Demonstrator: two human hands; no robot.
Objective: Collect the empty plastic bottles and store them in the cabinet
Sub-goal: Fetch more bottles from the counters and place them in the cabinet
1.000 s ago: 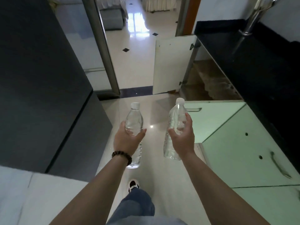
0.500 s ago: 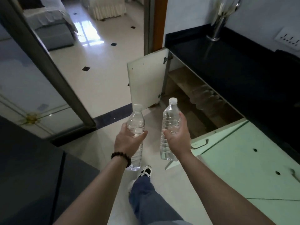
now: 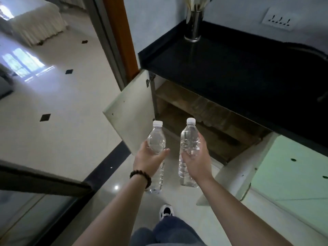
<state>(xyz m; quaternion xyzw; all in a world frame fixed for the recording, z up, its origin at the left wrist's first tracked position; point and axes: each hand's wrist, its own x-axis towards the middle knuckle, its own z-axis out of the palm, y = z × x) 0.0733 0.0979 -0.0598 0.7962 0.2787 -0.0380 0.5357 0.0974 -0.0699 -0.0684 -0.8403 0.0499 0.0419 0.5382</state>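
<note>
My left hand (image 3: 149, 159) grips a clear empty plastic bottle (image 3: 156, 139) with a white cap, held upright around its middle. My right hand (image 3: 197, 160) grips a second clear bottle (image 3: 189, 137), also upright with a white cap. Both bottles are held out in front of the open cabinet (image 3: 204, 121) under the black countertop. The cabinet's wooden shelf and floor show, and its pale left door (image 3: 131, 110) stands swung open. The inside of the cabinet further to the right is hidden by the countertop.
The black countertop (image 3: 230, 68) carries a steel utensil holder (image 3: 194, 23). A second pale door (image 3: 236, 171) stands open to the right, beside green cabinet fronts (image 3: 287, 171). A doorway with an orange frame (image 3: 120, 36) opens left onto a tiled room. My shoe (image 3: 166, 211) is on the floor below.
I have walked closer to the open cabinet, which now fills the centre of view. Both hands keep holding their bottles upright in front of me.
</note>
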